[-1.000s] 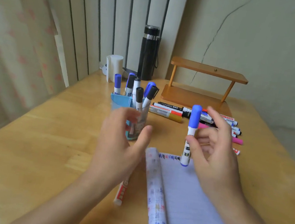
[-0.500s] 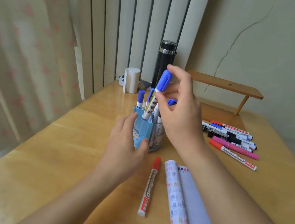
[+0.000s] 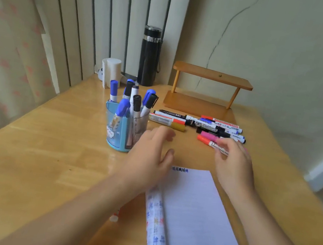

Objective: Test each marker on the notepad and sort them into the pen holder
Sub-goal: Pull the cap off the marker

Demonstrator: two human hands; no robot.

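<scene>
The light-blue pen holder (image 3: 113, 136) stands left of centre with several blue- and black-capped markers in it; a blue-capped marker (image 3: 121, 109) leans at its front. My left hand (image 3: 149, 158) hovers empty, fingers spread, between the holder and the open notepad (image 3: 194, 220). My right hand (image 3: 233, 163) is lowered over the tail of a red-capped whiteboard marker (image 3: 210, 143) lying on the table, fingers apart and touching or nearly touching it. Behind lies a row of loose markers (image 3: 201, 125). My left forearm hides another red marker, of which only the white end (image 3: 114, 218) shows.
A black flask (image 3: 149, 56) and a white container (image 3: 110, 73) stand at the back by the vertical blinds. A small wooden shelf (image 3: 208, 91) sits against the wall behind the loose markers. The table's right edge (image 3: 286, 173) runs diagonally past my right hand.
My right hand put the blue-capped marker into the holder, let go and moved right and down to the red-capped marker. My left hand left the holder and shifted right.
</scene>
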